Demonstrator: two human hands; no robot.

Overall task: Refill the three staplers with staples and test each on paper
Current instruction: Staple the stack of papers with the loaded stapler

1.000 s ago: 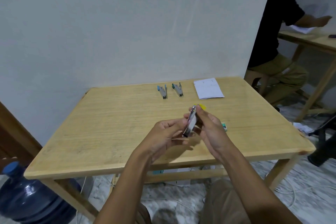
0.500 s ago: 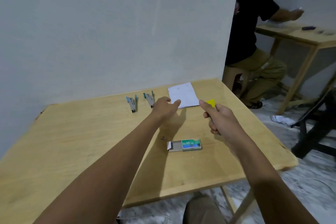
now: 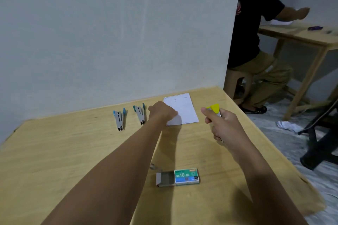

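My right hand (image 3: 223, 126) grips a stapler with a yellow tip (image 3: 214, 108), held above the table to the right of the white paper (image 3: 184, 109). My left hand (image 3: 161, 112) reaches far forward and lies on the paper's near left corner, which lifts a little under its curled fingers. A blue-tipped stapler (image 3: 119, 118) and a teal-tipped stapler (image 3: 140, 114) lie side by side left of the paper. A green staple box (image 3: 178, 177) lies near me with its tray slid out to the left.
The wooden table (image 3: 54, 151) stands against a pale wall. A few loose staples (image 3: 153, 166) lie just behind the box. On the right a person in black sits on a stool at another wooden table (image 3: 301, 36). A black chair base (image 3: 318, 144) stands on the floor.
My left hand has travelled further forward from beside the teal stapler onto the paper's corner. My right hand keeps the yellow stapler in about the same place.
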